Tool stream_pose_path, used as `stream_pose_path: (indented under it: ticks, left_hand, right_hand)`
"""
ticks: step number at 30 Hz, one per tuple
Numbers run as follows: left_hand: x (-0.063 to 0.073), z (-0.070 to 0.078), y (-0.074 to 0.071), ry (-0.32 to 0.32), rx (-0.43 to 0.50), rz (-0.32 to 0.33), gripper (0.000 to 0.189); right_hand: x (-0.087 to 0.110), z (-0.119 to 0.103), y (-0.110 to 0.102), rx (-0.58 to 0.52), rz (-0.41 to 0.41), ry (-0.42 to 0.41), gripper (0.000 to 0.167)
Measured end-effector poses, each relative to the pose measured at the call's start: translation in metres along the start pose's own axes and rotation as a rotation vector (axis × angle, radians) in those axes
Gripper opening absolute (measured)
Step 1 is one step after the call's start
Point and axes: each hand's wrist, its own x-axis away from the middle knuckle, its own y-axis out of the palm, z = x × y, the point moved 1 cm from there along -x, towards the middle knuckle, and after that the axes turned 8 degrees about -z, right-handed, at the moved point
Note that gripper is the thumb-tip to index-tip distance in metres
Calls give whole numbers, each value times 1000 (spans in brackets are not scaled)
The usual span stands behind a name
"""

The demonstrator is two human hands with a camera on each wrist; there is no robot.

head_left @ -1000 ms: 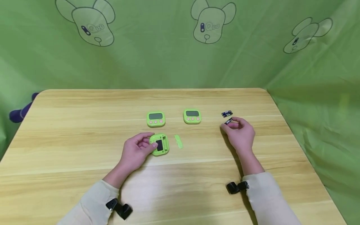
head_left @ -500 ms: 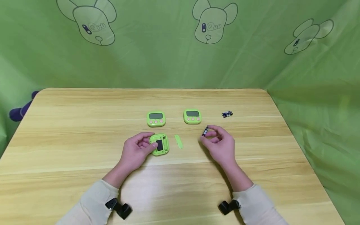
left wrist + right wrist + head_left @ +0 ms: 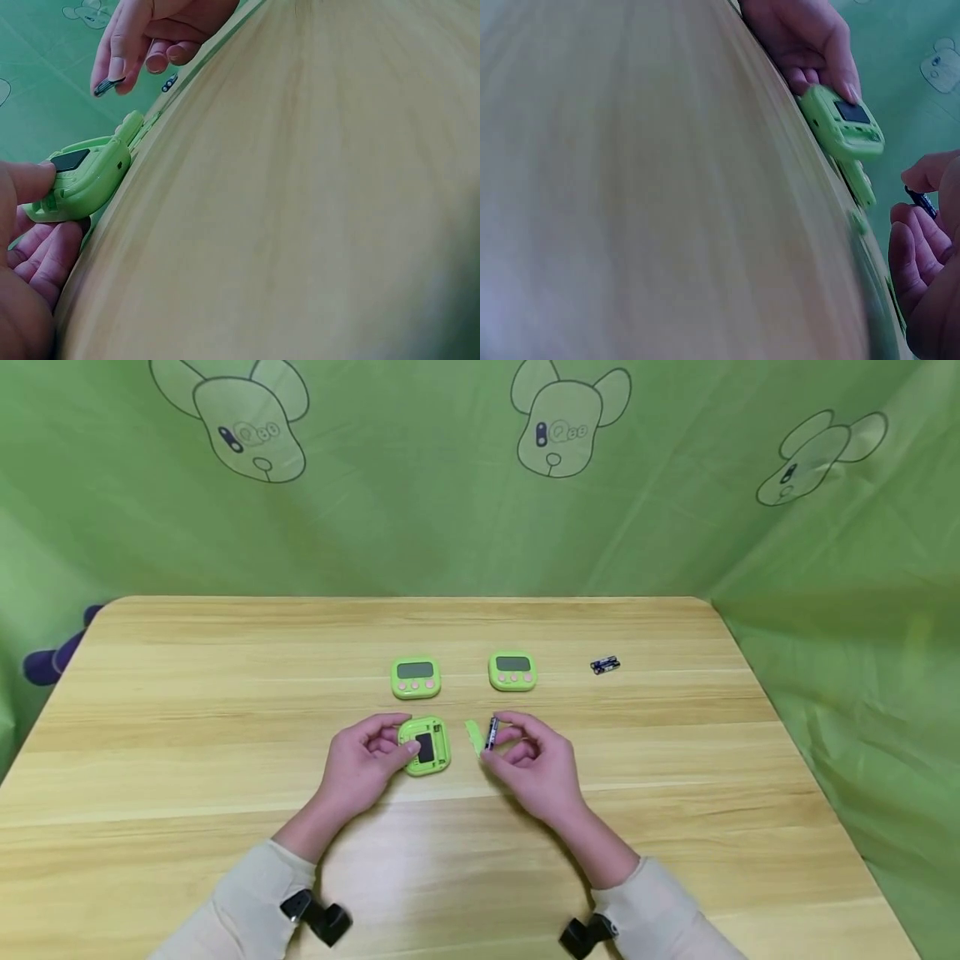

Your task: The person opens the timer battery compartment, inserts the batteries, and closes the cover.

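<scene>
My left hand (image 3: 367, 760) grips a green digital timer (image 3: 435, 760) by its left side, back up, thumb on the dark panel. Its battery slot (image 3: 862, 133) lies bare along the right side. Between thumb and fingers, my right hand (image 3: 542, 766) pinches a dark battery (image 3: 492, 733), held just right of the timer. Under and beside that battery is a light green strip, the battery cover (image 3: 473, 735), lying on the table. In the left wrist view the pinched battery (image 3: 109, 86) hangs above and apart from the timer (image 3: 94, 180).
Two more green timers, one at the left (image 3: 416, 678) and one at the right (image 3: 513, 671), lie screen up behind the hands. Further right are dark batteries (image 3: 605, 665) side by side. The wooden table (image 3: 225, 693) meets a green curtain (image 3: 420, 527) at its back edge.
My right hand has carried the battery leftward from near the other batteries to beside the battery cover. The left hand and its timer have stayed in place.
</scene>
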Motion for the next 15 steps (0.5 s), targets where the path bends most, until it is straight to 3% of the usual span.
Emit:
stream_pose_path:
  ticks: [5,12,15]
  left_hand:
    - [0,0,-1,4,-14,-3,34]
    - [1,0,0,4,-12,-10,35]
    - [0,0,0,5,-15,-12,35]
  right_hand:
    - [-1,0,11,-4,-61,-33,48]
    - [-4,31,27,4,-125,-114,53]
    - [-6,34,33,3,-146,-139,53]
